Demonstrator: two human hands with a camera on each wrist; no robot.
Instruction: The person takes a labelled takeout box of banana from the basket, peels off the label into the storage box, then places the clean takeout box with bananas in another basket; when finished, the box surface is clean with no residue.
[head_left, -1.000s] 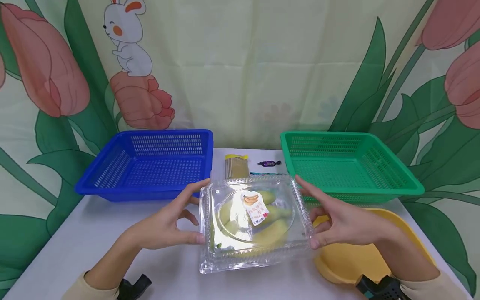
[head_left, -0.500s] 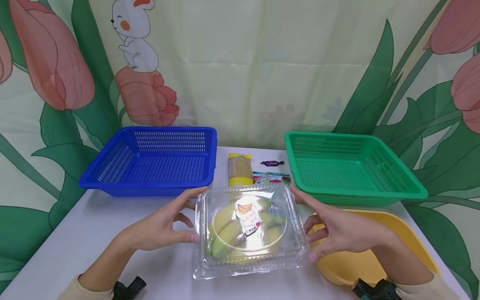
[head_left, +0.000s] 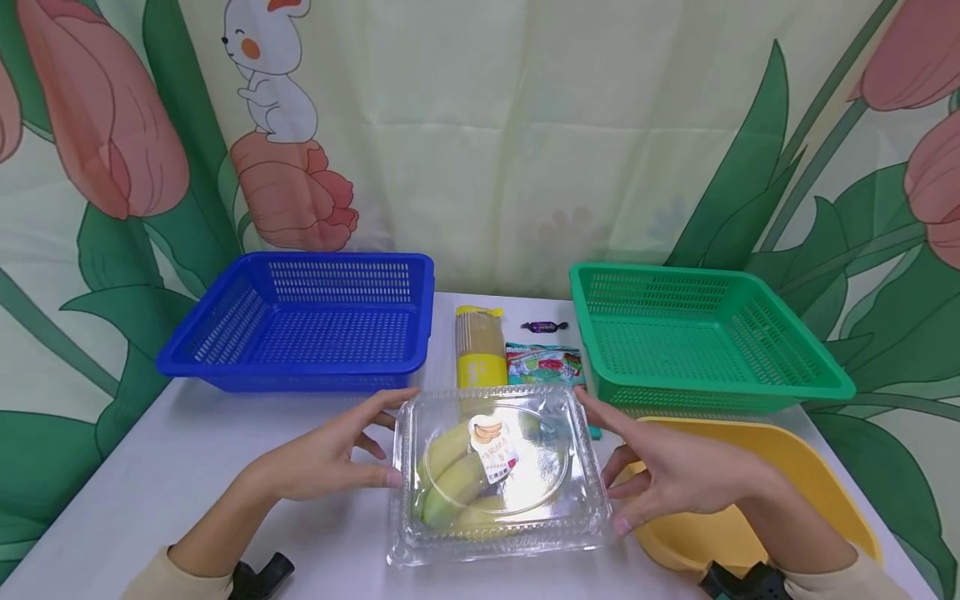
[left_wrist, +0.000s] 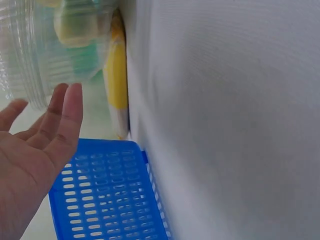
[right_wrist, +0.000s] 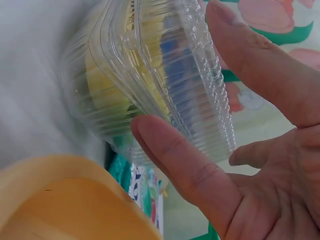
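A clear plastic clamshell box of bananas (head_left: 480, 500), with a banana sticker on its lid, is held between both hands in the middle of the head view. My left hand (head_left: 330, 454) takes its left side, index finger at the far corner and thumb at the near side. On the opposite side my right hand (head_left: 675, 467) grips the edge the same way. In the right wrist view the thumb (right_wrist: 175, 155) lies along the ribbed wall. The left wrist view shows the left fingertips (left_wrist: 74, 97) right at the box's rim.
A blue basket (head_left: 292, 379) stands back left, a green basket (head_left: 720, 392) back right. Beyond the box lie a yellow-ended packet (head_left: 480, 342), a teal snack packet (head_left: 546, 364) and a purple wrapped candy (head_left: 545, 327). A yellow basin (head_left: 795, 450) sits under the right forearm.
The box has come lower and nearer the body, both hands moving with it. More of the yellow-ended and teal packets now shows behind it. The head view has shifted slightly.
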